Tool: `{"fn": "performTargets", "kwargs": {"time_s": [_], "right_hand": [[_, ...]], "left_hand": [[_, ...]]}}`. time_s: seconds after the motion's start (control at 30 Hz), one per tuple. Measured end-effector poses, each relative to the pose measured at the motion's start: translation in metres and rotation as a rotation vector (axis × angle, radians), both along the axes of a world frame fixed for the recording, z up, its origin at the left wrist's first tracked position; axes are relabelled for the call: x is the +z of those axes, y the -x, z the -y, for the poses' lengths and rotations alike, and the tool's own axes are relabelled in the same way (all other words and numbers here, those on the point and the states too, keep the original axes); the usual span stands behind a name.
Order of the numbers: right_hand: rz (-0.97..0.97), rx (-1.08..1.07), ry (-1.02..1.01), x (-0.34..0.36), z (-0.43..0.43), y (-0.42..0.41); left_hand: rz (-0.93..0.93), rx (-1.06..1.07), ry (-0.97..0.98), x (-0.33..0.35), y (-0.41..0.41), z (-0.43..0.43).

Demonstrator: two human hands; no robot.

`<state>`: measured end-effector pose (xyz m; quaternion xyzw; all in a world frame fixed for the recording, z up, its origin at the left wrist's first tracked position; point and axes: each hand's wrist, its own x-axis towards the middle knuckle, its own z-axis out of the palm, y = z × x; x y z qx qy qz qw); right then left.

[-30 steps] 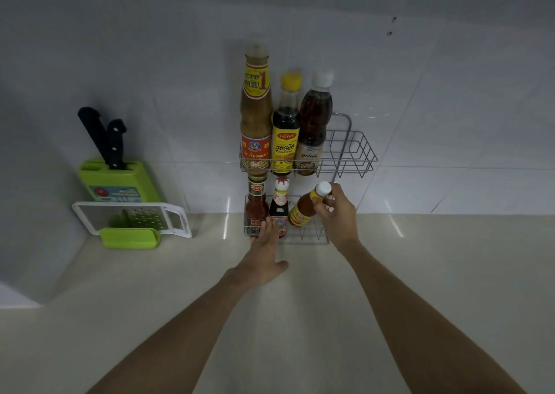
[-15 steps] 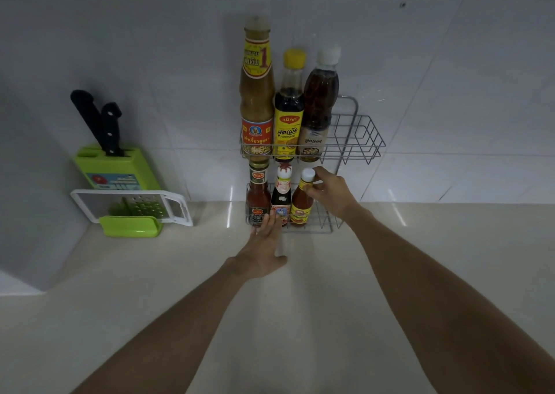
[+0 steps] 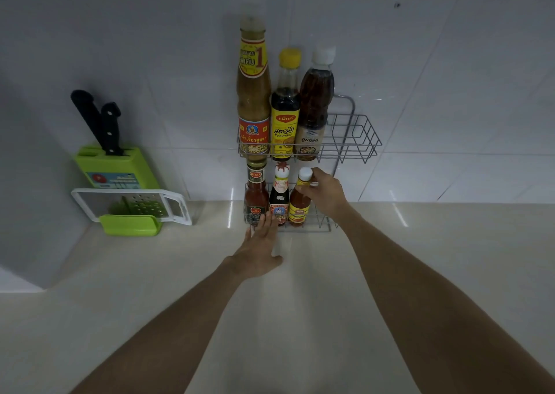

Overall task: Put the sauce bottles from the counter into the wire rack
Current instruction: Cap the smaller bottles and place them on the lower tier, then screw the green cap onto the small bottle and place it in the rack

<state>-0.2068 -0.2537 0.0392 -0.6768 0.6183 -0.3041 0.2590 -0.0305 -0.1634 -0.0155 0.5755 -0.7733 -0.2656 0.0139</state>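
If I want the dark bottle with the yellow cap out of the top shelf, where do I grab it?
Probably by the clear neck just under the cap of the yellow-capped bottle, from the front. Bottles press in on both sides and the wire rack rail crosses its label, so the body is boxed in; lift it straight up.

Dim light. White tiled wall (image 3: 435, 87) behind glossy cream counter (image 3: 300, 303). Green knife block (image 3: 120, 168) against wall at left, white grater (image 3: 132, 206) leaning on it.
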Motion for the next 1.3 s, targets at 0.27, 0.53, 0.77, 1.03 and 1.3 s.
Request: {"fn": "performTargets", "kwargs": {"time_s": [0.27,0.53,0.77,1.03,1.3], "right_hand": [[0.193,-0.138,-0.097,-0.01,-0.048,0.0],[0.32,-0.036,-0.06,-0.017,-0.193,0.023],[0.251,0.198,-0.279,-0.043,-0.316,0.042],[0.239,0.36,-0.395,-0.068,-0.366,0.029],[0.26,0.207,-0.322,-0.078,-0.368,0.024]], "left_hand": [[-0.031,0.047,0.018,0.015,-0.003,-0.026],[-0.264,0.251,0.051,0.039,-0.003,-0.123],[-0.299,0.373,0.061,0.009,-0.004,-0.249],[-0.072,0.279,-0.011,-0.045,0.005,-0.329],[-0.204,0.412,0.195,-0.042,0.009,-0.317]]}}
